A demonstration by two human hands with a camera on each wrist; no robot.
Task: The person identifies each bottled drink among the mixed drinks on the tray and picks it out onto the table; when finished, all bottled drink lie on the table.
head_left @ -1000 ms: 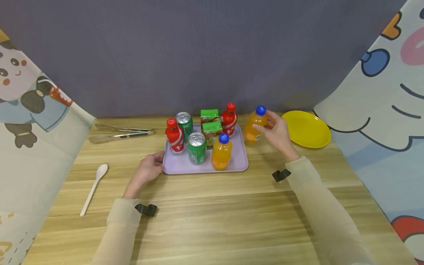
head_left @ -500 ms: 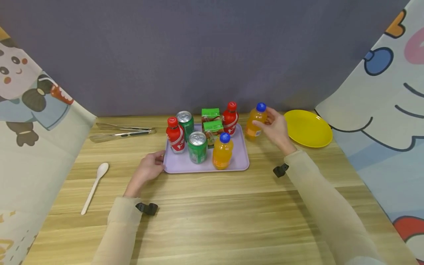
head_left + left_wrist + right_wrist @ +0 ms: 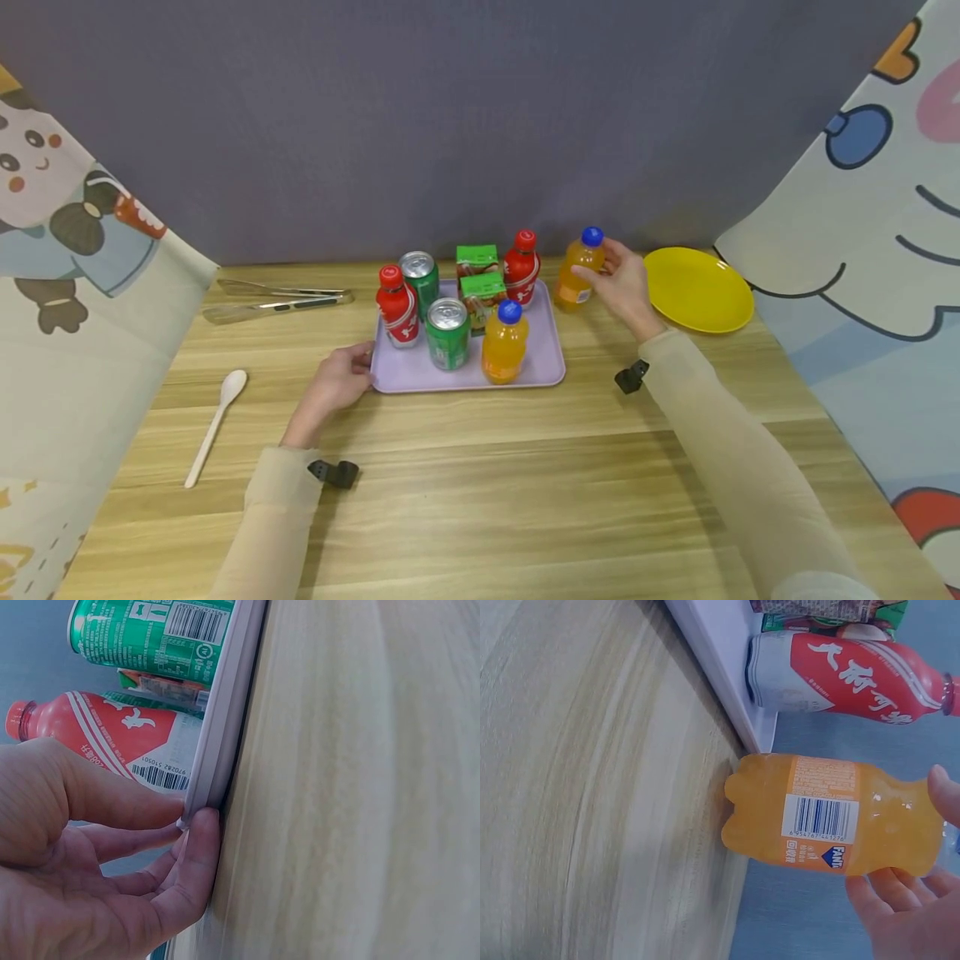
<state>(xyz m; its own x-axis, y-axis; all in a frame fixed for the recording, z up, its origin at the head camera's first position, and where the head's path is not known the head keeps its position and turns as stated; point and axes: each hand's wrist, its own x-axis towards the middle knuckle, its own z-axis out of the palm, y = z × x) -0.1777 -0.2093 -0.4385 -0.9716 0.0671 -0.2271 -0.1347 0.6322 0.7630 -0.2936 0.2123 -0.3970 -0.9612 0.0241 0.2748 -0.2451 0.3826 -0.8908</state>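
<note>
With thumb and fingers my left hand (image 3: 341,379) pinches the left front corner of a lilac tray (image 3: 405,379). My right hand (image 3: 624,283) grips an orange soda bottle (image 3: 821,814) with a blue cap, upright just right of the tray; whether its base touches the table I cannot tell. On the tray stand a second orange soda bottle (image 3: 504,346), a red-wrapped bottle (image 3: 397,312) at the left, another red-wrapped bottle (image 3: 521,271) at the back right, a front green can (image 3: 447,337), a back green can (image 3: 420,279) and two green-topped drink cartons (image 3: 482,298).
A yellow plate (image 3: 699,290) lies right of my right hand. Metal tongs (image 3: 281,302) and a white spoon (image 3: 215,429) lie to the left on the wooden table (image 3: 480,500). A grey curtain (image 3: 480,125) hangs right behind the tray.
My right hand and its orange soda bottle have shifted slightly toward the back beside the tray. My left hand keeps its hold on the tray corner.
</note>
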